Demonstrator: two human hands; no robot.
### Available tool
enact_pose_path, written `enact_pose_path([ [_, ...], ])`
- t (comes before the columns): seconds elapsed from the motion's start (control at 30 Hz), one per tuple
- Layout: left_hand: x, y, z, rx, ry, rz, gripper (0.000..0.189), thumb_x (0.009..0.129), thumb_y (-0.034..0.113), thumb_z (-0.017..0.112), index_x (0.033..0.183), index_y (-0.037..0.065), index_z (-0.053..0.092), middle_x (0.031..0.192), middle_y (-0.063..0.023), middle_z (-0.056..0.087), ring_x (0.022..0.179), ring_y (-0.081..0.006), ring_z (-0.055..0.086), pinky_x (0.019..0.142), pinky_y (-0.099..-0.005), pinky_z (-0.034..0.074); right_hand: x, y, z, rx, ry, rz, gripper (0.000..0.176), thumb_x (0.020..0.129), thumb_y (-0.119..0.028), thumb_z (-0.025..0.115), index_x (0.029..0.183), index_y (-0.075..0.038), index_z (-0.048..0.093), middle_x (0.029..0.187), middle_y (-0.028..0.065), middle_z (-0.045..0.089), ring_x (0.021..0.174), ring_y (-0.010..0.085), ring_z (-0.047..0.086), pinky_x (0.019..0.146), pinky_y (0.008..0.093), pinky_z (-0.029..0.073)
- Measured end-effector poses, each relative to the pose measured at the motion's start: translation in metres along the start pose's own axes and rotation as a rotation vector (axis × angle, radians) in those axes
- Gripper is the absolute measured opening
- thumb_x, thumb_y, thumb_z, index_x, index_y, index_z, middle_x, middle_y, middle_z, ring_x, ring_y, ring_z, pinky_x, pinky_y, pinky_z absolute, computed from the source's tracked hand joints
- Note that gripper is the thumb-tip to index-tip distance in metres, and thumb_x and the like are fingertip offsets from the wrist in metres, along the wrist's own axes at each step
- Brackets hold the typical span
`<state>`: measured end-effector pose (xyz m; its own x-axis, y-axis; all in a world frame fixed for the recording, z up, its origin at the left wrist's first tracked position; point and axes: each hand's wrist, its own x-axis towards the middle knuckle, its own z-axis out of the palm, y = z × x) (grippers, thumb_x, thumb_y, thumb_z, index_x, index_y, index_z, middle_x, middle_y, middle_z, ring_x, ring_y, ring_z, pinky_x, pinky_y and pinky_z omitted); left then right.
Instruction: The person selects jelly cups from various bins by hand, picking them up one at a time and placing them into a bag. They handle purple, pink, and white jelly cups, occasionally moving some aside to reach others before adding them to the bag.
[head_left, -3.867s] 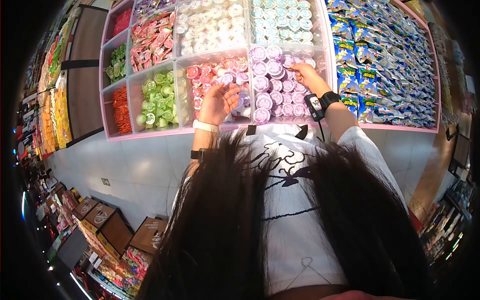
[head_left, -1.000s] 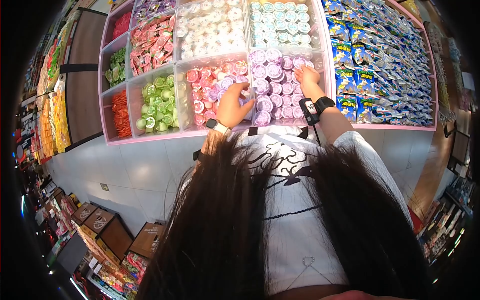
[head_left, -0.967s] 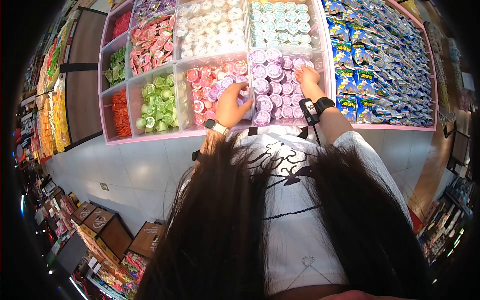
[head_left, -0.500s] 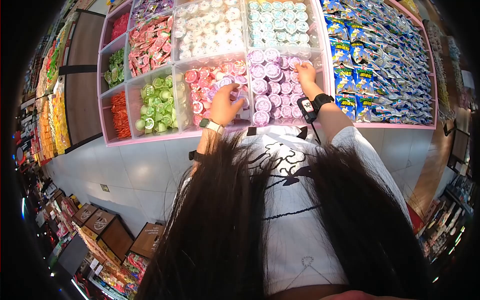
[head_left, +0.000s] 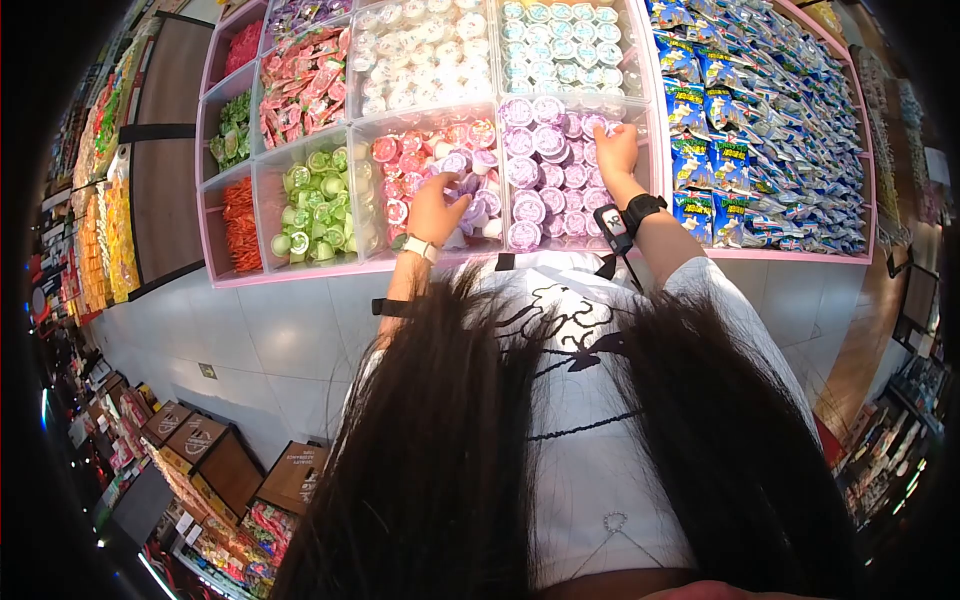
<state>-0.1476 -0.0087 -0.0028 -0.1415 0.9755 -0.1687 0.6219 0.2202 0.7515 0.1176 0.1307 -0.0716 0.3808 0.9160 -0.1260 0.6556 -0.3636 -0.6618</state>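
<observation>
My left hand (head_left: pixel 436 210) is over the compartment of red jelly cups (head_left: pixel 400 180), fingers and thumb curled round a purple-lidded jelly cup (head_left: pixel 468 188) partly hidden by them. Several other purple cups lie loose among the red ones there. To the right, a clear compartment holds stacked purple jelly cups (head_left: pixel 548 175). At its right side, my right hand (head_left: pixel 616 152) has its fingers closed on a purple jelly cup, mostly covered by the fingertips.
White-lidded cups (head_left: pixel 425 50) and pale blue-lidded cups (head_left: pixel 562 45) fill the compartments behind. Green cups (head_left: pixel 318 205) stand left. Blue snack packets (head_left: pixel 715 130) fill the right bin. A pink rim (head_left: pixel 310 275) runs along the display's front. Clear dividers separate the compartments.
My left hand has shifted slightly left and down, its thumb closer to its fingers. My right hand has moved slightly right and stays at the purple cups' right side.
</observation>
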Motion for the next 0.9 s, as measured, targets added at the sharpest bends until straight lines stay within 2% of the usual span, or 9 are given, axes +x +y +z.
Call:
enact_pose_path([
  [0.1, 0.001, -0.005, 0.003, -0.004, -0.013, 0.006, 0.036, 0.067, 0.017, 0.066, 0.098, 0.001, 0.057, 0.083, -0.0116, 0.059, 0.062, -0.0195, 0.057, 0.06, -0.0315, 0.046, -0.007, 0.003, -0.006, -0.159, 0.102, -0.615, 0.026, 0.068, -0.018, 0.064, 0.089, -0.006, 0.053, 0.095, 0.0126, 0.055, 0.09, 0.0293, 0.052, 0.077, 0.0368, 0.042],
  [0.2, 0.001, -0.006, 0.004, -0.004, -0.028, 0.01, 0.036, 0.068, 0.017, 0.065, 0.099, 0.001, 0.056, 0.084, -0.0117, 0.059, 0.062, -0.0196, 0.056, 0.06, -0.0314, 0.046, -0.008, 0.0, -0.011, -0.234, -0.059, -1.071, 0.027, 0.068, -0.012, 0.06, 0.094, -0.009, 0.056, 0.105, 0.0092, 0.052, 0.1, 0.0278, 0.048, 0.085, 0.0382, 0.038],
  [0.23, 0.0, -0.004, 0.003, -0.003, -0.034, 0.01, 0.036, 0.068, 0.017, 0.065, 0.099, 0.001, 0.056, 0.084, -0.0117, 0.059, 0.061, -0.0196, 0.056, 0.06, -0.0314, 0.046, -0.008, -0.001, -0.008, -0.229, -0.061, -1.129, 0.026, 0.07, -0.008, 0.057, 0.096, -0.011, 0.056, 0.107, 0.0076, 0.053, 0.101, 0.0267, 0.048, 0.087, 0.0391, 0.038],
  [0.43, -0.002, -0.001, 0.003, -0.006, -0.056, -0.011, 0.037, 0.068, 0.017, 0.065, 0.1, 0.001, 0.056, 0.083, -0.0121, 0.059, 0.061, -0.0195, 0.056, 0.059, -0.0313, 0.046, 0.002, 0.014, 0.014, -0.292, -0.059, -1.151, 0.015, 0.074, -0.011, 0.054, 0.088, -0.01, 0.06, 0.109, 0.0057, 0.055, 0.101, 0.0258, 0.05, 0.088, 0.0387, 0.038],
  [0.73, -0.002, 0.002, 0.004, -0.004, -0.126, -0.056, 0.035, 0.069, 0.02, 0.065, 0.097, 0.0, 0.057, 0.083, -0.0129, 0.059, 0.064, -0.0207, 0.057, 0.061, -0.0308, 0.046, 0.007, 0.015, 0.016, -0.251, -0.156, -1.119, 0.014, 0.072, -0.009, 0.054, 0.084, -0.009, 0.062, 0.108, 0.0058, 0.056, 0.104, 0.0247, 0.049, 0.09, 0.0363, 0.039],
  [0.9, 0.001, -0.002, 0.008, 0.031, -0.112, -0.03, 0.035, 0.069, 0.019, 0.065, 0.097, 0.0, 0.057, 0.085, -0.013, 0.059, 0.066, -0.022, 0.058, 0.063, -0.0319, 0.046, 0.009, 0.016, 0.014, -0.107, -0.197, -1.099, 0.018, 0.07, -0.006, 0.056, 0.087, -0.008, 0.061, 0.105, 0.0085, 0.056, 0.104, 0.0271, 0.049, 0.089, 0.036, 0.039],
])
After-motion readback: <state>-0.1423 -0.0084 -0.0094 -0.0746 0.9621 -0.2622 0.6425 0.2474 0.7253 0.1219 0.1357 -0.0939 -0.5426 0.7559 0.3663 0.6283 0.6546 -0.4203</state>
